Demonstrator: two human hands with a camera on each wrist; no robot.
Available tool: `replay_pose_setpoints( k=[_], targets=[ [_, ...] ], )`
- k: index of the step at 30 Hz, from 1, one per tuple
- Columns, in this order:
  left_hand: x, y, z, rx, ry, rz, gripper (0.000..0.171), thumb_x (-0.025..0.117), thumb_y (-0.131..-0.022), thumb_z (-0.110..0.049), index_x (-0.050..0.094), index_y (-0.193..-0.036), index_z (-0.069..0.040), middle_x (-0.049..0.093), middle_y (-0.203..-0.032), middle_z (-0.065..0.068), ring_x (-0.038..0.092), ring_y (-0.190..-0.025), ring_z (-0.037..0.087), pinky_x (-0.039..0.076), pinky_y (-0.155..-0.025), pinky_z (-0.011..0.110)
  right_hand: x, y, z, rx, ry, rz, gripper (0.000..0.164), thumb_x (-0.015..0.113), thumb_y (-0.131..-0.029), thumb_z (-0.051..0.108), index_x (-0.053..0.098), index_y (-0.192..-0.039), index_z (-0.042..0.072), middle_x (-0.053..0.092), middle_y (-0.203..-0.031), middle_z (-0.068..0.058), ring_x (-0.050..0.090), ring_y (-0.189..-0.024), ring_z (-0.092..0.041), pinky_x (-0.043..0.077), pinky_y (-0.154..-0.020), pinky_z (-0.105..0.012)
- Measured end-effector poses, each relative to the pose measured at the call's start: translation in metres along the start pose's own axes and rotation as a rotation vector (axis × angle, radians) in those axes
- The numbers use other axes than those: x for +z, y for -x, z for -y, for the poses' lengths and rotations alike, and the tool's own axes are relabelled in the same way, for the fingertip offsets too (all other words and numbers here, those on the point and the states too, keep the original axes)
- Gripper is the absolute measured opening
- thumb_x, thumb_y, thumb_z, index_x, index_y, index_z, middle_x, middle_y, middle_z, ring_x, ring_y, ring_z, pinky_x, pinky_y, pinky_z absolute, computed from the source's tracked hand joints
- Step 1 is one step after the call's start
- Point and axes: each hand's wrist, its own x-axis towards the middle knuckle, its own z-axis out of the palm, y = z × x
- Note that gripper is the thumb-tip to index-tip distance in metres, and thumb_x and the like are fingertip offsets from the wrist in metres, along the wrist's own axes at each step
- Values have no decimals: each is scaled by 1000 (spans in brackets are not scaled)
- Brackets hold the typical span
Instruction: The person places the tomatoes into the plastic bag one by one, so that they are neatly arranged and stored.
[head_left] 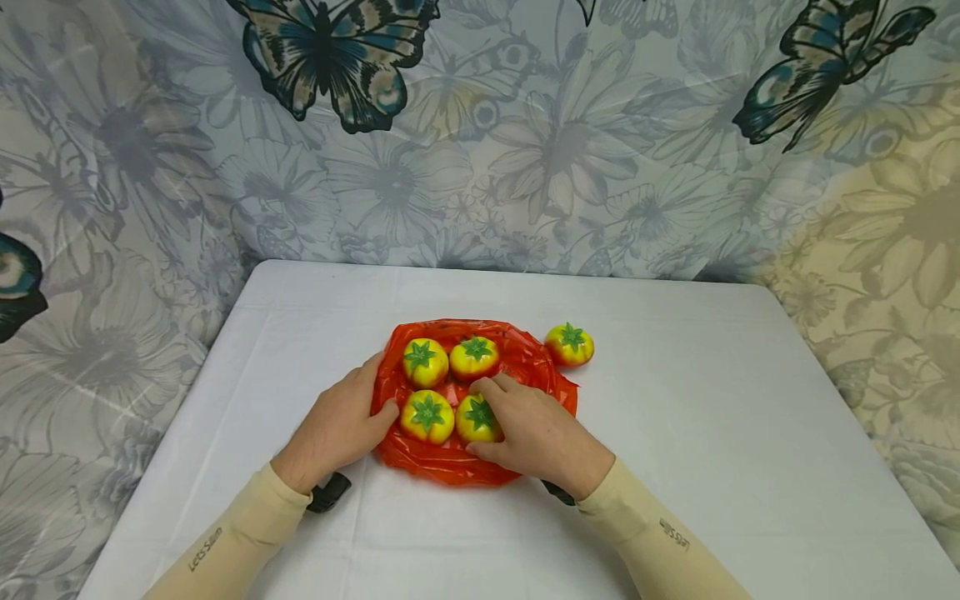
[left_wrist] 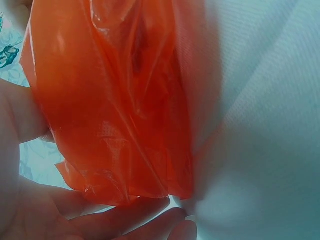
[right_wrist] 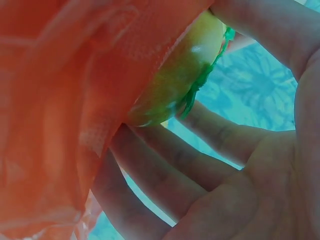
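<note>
An open red plastic bag [head_left: 540, 362] lies on the table with several yellow-and-red toy tomatoes [head_left: 427, 416] in it, each topped by a green star-shaped leaf. At the bag's left side, my left hand [head_left: 341, 429] holds the rim, thumb over the inside and fingers along the outside. My right hand [head_left: 536, 425] reaches in from the right and grips the front right tomato [head_left: 476, 419] between thumb and fingers. Seen from the right wrist, that tomato [right_wrist: 187, 70] is partly covered by the bag's edge [right_wrist: 90, 100]. One more tomato [head_left: 570, 345] sits outside, beyond the bag's right edge.
The white-covered table [head_left: 712, 400] extends around the bag on all sides. Behind it and along both sides hangs patterned cloth [head_left: 510, 183] with flowers and butterflies. A black wrist device [head_left: 330, 492] shows beside the left sleeve.
</note>
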Motion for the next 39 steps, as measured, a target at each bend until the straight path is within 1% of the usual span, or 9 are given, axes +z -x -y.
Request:
replay_pose_setpoints(
  k=[9, 12, 15, 19, 21, 26, 29, 34, 39],
  targets=[
    [-3, -1, -2, 7, -5, 3, 75, 59, -105, -25, 29, -169, -3, 55, -160, 19, 63, -138, 39, 55, -112, 61, -2, 1, -1, 6, -7, 5, 69, 88, -89, 46, 59, -144, 16, 67, -133, -6, 71, -109, -21, 63, -101, -43],
    [-1, 0, -1, 1, -1, 3, 75, 59, -105, -26, 28, -170, -3, 54, -161, 19, 63, -137, 38, 56, -111, 61, -3, 1, -2, 9, -5, 12, 71, 87, -90, 49, 59, -146, 16, 67, -137, -7, 71, -114, -23, 62, -103, -45],
    [-1, 1, 0, -1, -5, 2, 75, 59, -105, -25, 28, -170, -3, 55, -160, 19, 64, -136, 38, 56, -110, 61, -7, 1, -3, 22, -7, 16, 76, 86, -89, 53, 58, -150, 17, 66, -143, -8, 69, -123, -26, 61, -106, -48],
    [0, 1, -1, 6, -4, -1, 75, 59, -105, -25, 29, -170, -3, 56, -158, 19, 65, -135, 37, 56, -110, 60, -19, 4, -9, 48, -27, -9, 82, 85, -88, 56, 57, -155, 16, 64, -151, -8, 67, -132, -27, 60, -109, -50],
    [1, 1, -1, 11, -3, -5, 74, 59, -105, -25, 29, -169, -4, 57, -158, 19, 64, -136, 37, 56, -111, 60, -28, 6, -16, 46, -37, -49, 80, 84, -90, 55, 58, -154, 14, 63, -152, -9, 67, -133, -28, 58, -111, -51],
    [1, 3, -2, 12, -3, -11, 74, 60, -105, -25, 30, -169, -3, 55, -160, 20, 63, -138, 38, 55, -111, 61, -52, 5, -43, 45, -53, -198, 66, 81, -96, 47, 62, -148, 11, 68, -144, -12, 71, -123, -31, 62, -103, -53],
    [1, 3, -2, 11, -8, -12, 74, 60, -105, -24, 30, -169, -3, 55, -161, 20, 62, -139, 39, 55, -112, 62, -62, 2, -63, 81, -73, -256, 62, 79, -98, 42, 62, -147, 9, 67, -144, -12, 69, -126, -34, 61, -104, -55],
    [1, 4, -3, 8, -13, -6, 75, 59, -105, -25, 29, -169, -3, 54, -161, 20, 62, -140, 39, 54, -113, 62, -67, -1, -93, 171, -106, -286, 62, 77, -100, 38, 58, -151, 9, 61, -153, -15, 60, -140, -39, 54, -113, -62],
    [1, 4, -4, -1, -20, 0, 75, 59, -105, -25, 28, -170, -2, 54, -161, 20, 62, -139, 39, 55, -111, 62, -63, -2, -110, 235, -110, -276, 66, 76, -100, 41, 56, -154, 9, 59, -156, -18, 55, -145, -42, 51, -115, -65]
  ],
)
